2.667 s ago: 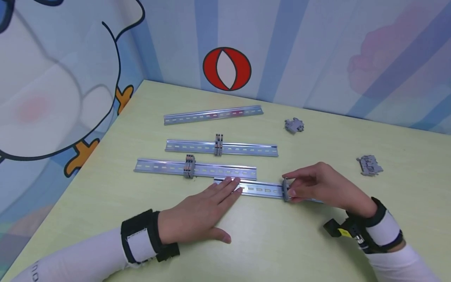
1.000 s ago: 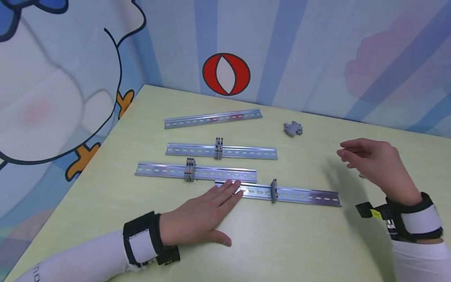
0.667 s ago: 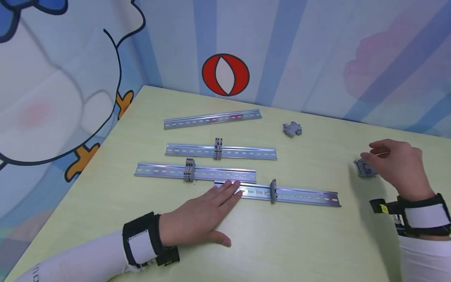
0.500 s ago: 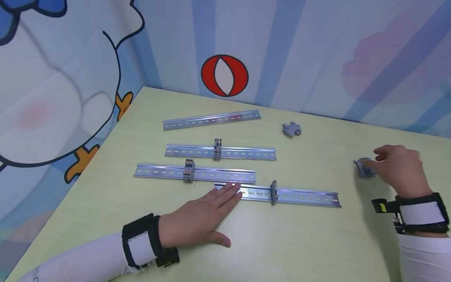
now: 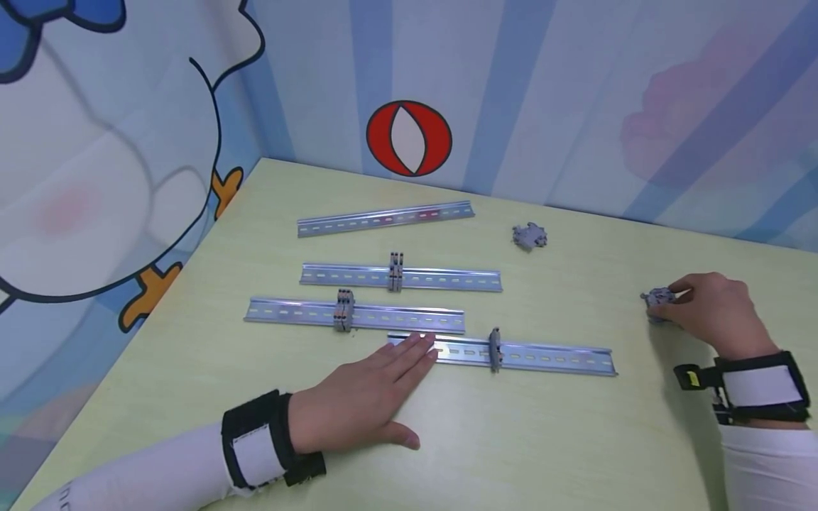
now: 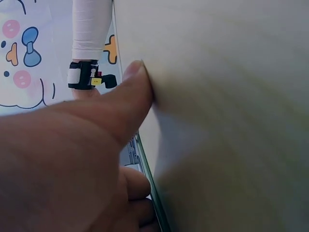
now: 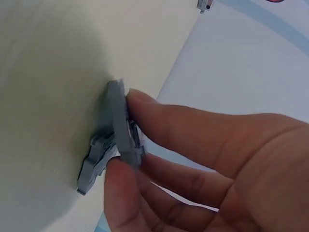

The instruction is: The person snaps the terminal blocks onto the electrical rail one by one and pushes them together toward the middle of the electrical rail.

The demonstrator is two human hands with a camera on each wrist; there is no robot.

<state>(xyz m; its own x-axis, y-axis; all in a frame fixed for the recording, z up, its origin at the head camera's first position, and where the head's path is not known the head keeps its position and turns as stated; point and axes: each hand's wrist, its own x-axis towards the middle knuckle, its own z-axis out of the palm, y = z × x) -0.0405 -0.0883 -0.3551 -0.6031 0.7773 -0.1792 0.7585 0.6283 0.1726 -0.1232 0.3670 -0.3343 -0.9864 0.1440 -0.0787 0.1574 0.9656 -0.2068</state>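
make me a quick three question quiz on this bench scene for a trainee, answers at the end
1. True or false: nothing is mounted on the farthest rail.
2. Fill in: the left hand rests its fingers on the ____ rail (nearest or second-farthest).
3. The right hand pinches: a) a rail; b) a gray block; c) its own wrist strap.

Key: 1. true; 2. nearest; 3. b
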